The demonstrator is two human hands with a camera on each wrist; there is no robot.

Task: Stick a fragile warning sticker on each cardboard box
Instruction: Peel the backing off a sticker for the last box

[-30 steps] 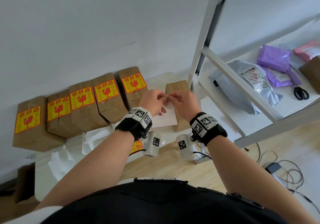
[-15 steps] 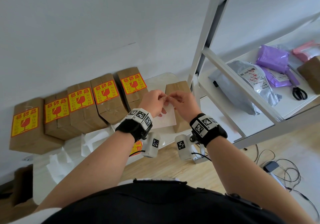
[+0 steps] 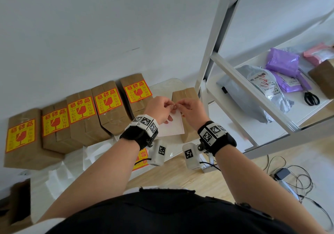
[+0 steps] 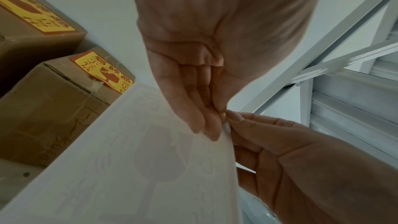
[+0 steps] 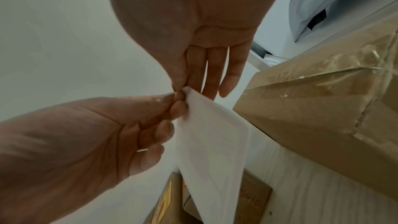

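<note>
Fingertips of our left hand (image 3: 160,107) and right hand (image 3: 189,108) pinch one top corner of the sticker sheet (image 3: 173,126), white backing toward us, probably to start the peel. Beyond, mid-frame, the unlabelled box (image 3: 188,96) waits on the counter (image 3: 168,87); five labelled boxes (image 3: 108,107) at left read 易碎品, 小心轻放.
</note>
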